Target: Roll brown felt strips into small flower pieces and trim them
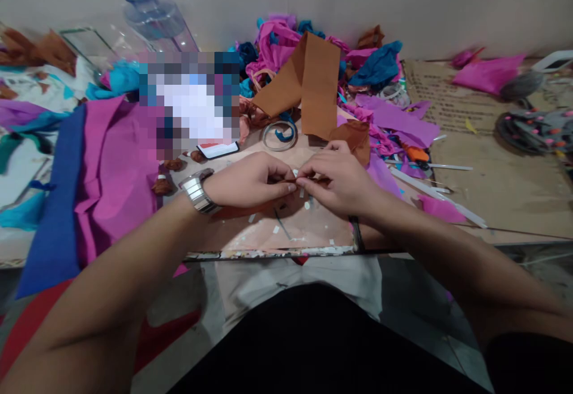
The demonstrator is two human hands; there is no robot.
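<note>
I am seeing the left hand [250, 180] and right hand [338, 180] meeting above the table [329, 224], thumbs and fingers pinching narrowly on a small brown scrap [317, 177] between them, mostly hidden by the fingers. A ring [264, 137] is lying just beyond, beside a folded brown strip [320, 86]. Blue cloth [50, 209] is overhanging the table's edge at left.

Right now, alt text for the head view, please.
A person's left hand and right hand pinch a mostly hidden brown piece over a littered worktable. Behind them lie a ring, a folded brown strip and crumpled pink and blue scraps, with a white-capped clear bottle back left.
</note>
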